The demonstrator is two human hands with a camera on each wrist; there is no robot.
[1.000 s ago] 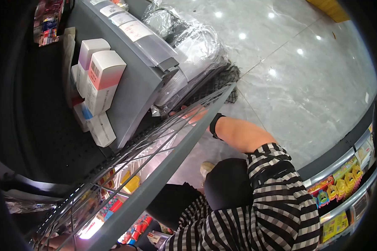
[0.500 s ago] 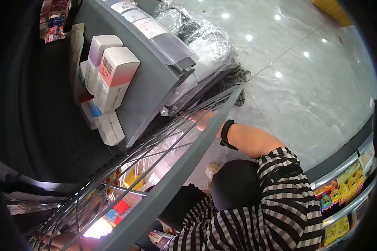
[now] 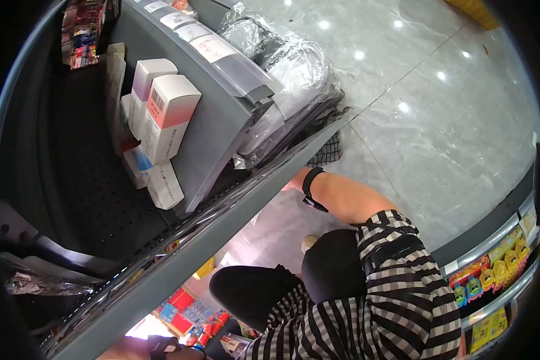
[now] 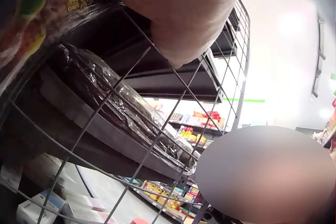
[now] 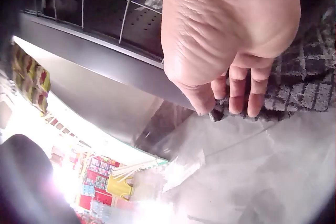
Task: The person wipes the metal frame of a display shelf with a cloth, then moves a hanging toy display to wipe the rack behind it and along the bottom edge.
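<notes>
Head view: the grey bar [image 3: 198,243] hides most of the right hand [image 5: 231,35] from me; the bottom edge crops the left forearm [image 3: 123,349]; writing on the shelf labels [image 3: 212,48] is too small to read. Left wrist view: the top edge cuts off the left hand [image 4: 178,14], fingers unseen; a blurred oval [image 4: 268,174] masks the lower right. Right wrist view: whether the fingertips [image 5: 254,106] touch the dark checked material [image 5: 304,95], I cannot tell.

Shelf [image 3: 96,162] far left, cartons [image 3: 165,123] on it. Label strip [image 3: 213,48] to their far right; plastic-wrapped packs [image 3: 300,72] just right of strip. Wire-mesh panel [image 3: 162,273] runs diagonally, near left to far centre, between cartons and person's knees [image 3: 336,264]. Floor [image 3: 432,138] far right; display rack [image 3: 486,245] near right.
</notes>
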